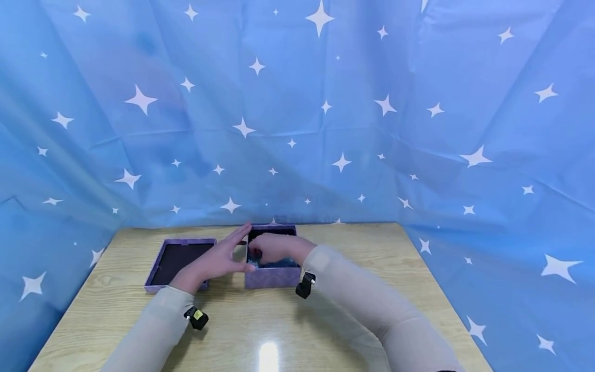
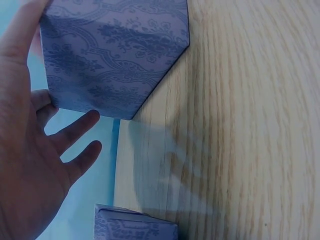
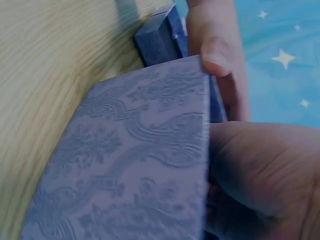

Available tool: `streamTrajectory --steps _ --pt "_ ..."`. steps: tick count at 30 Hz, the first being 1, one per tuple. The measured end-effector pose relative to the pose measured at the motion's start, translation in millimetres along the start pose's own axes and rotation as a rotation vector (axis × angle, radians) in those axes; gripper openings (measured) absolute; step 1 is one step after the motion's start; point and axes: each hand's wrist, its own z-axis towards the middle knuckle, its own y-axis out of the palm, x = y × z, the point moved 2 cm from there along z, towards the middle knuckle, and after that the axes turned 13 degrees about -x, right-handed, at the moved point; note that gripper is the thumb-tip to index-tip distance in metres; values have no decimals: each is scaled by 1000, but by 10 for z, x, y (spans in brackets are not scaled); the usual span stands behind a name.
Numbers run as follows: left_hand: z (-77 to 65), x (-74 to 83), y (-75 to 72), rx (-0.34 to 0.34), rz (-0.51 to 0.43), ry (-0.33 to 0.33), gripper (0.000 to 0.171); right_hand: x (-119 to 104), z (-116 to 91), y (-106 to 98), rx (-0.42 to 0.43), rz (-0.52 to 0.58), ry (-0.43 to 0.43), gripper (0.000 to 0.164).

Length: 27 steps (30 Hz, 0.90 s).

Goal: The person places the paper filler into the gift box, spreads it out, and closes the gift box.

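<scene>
A purple patterned box [image 1: 273,278] stands at the back middle of the table, its dark inside facing up. My left hand [image 1: 222,260] spans its left side, thumb at the near corner and a finger reaching the far corner. The other fingers [image 2: 82,159] of that hand spread loosely beside the wall. My right hand [image 1: 278,248] reaches down into the box over the rim, fingers bent and partly hidden by the wall; I cannot tell what they hold. Something blue and shiny [image 1: 287,263] lies inside under that hand.
Left of the box lies its matching purple lid [image 1: 155,266], dark inner side up. The wooden table [image 1: 241,325] ends at a blue curtain [image 1: 297,175] with white stars, behind and at both sides. A small dark piece [image 1: 242,243] shows between the left hand and the box.
</scene>
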Motion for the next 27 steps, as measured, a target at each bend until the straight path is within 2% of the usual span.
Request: streamTrajectory --steps 2,6,8,12,14,17,21,24,27 --pt "-5 -2 -2 -1 9 -2 117 43 68 71 -22 35 16 10" --pt "0 -1 3 -3 24 -8 118 125 140 181 -42 104 43 17" --pt "-1 -4 5 0 22 -10 119 144 146 181 -42 88 33 16" --pt "5 -12 9 6 17 -3 118 167 92 91 -26 55 -23 8" --pt "6 -19 11 5 13 1 118 185 45 23 -13 65 -36 12" --pt "10 -26 15 2 11 0 117 212 -48 -83 24 98 -20 19" --pt "8 -29 11 5 10 0 117 247 -116 -153 45 121 5 16" --pt "5 -27 5 7 17 1 118 278 -85 -105 4 157 6 11" --pt "5 -24 6 7 28 -4 118 310 0 4 -57 128 35 9"
